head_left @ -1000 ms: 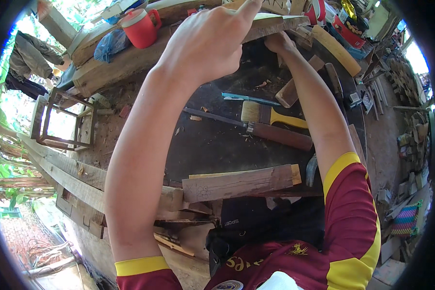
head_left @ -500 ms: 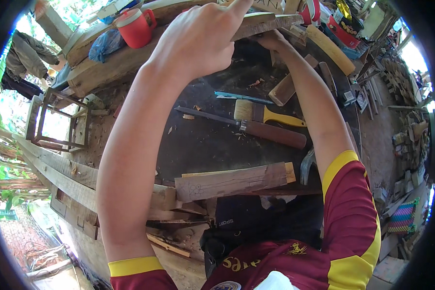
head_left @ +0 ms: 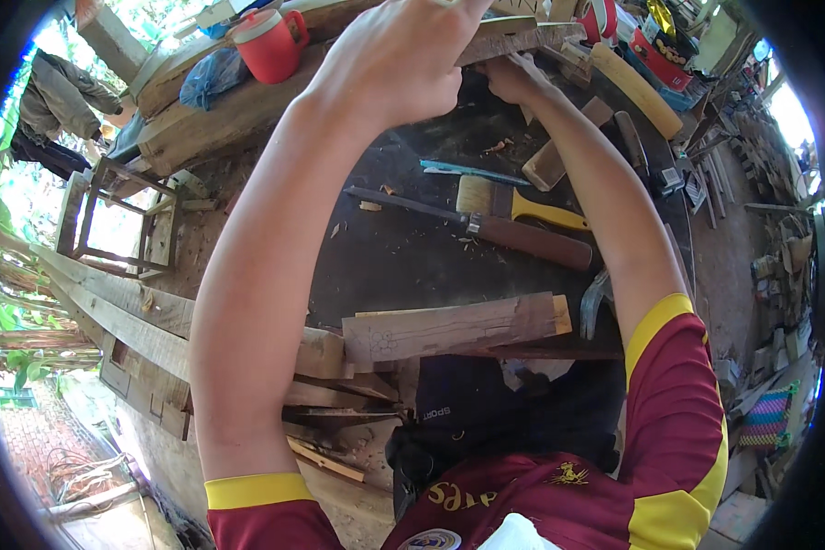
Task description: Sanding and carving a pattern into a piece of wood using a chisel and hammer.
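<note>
At the top edge my left hand (head_left: 390,66) is closed, its thumb side toward me and its fingertips cut off or hidden, so what it grips does not show. It overlaps the left end of a thick wooden board (head_left: 530,38). Just below that board, my right hand (head_left: 515,79) has bent fingers against its near edge. Nearer me on the dark tabletop (head_left: 403,261) lie a wide brush (head_left: 486,195) with a yellow handle, a long file (head_left: 532,242) with a brown wooden handle and a thin blue strip (head_left: 467,171).
A wood piece with pencilled patterns (head_left: 449,330) lies along the near table edge beside a hammer head (head_left: 596,302). Wooden blocks (head_left: 548,165) lie by my right forearm. A red lidded mug (head_left: 270,46) and blue plastic bag (head_left: 213,79) rest on timber at back left.
The whole view has shifted slightly, so the table things sit a little further right. My right hand's fingers show more below the board. Both hands stay at the board.
</note>
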Available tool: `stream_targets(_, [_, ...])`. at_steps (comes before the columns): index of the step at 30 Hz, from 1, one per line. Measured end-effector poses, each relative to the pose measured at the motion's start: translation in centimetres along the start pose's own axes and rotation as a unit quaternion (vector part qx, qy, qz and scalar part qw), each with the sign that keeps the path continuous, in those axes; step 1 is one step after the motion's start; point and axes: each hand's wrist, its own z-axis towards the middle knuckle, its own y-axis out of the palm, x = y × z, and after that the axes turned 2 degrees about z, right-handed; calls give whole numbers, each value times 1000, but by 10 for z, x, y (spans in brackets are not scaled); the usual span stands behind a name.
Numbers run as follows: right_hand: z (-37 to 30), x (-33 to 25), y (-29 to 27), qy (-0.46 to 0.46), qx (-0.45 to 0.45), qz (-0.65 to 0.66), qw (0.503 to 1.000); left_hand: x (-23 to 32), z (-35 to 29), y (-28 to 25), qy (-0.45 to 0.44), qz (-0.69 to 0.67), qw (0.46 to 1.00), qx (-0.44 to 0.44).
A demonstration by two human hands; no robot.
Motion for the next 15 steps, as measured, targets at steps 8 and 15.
stream_targets(8, [-81,-9,-46,-179,-9,-51,983,8,1,28,-59,-34,998,-7])
stream_targets(15, [-209,-3,-158,-161,-109,41,980,18,-5,51,13,29,997,-72])
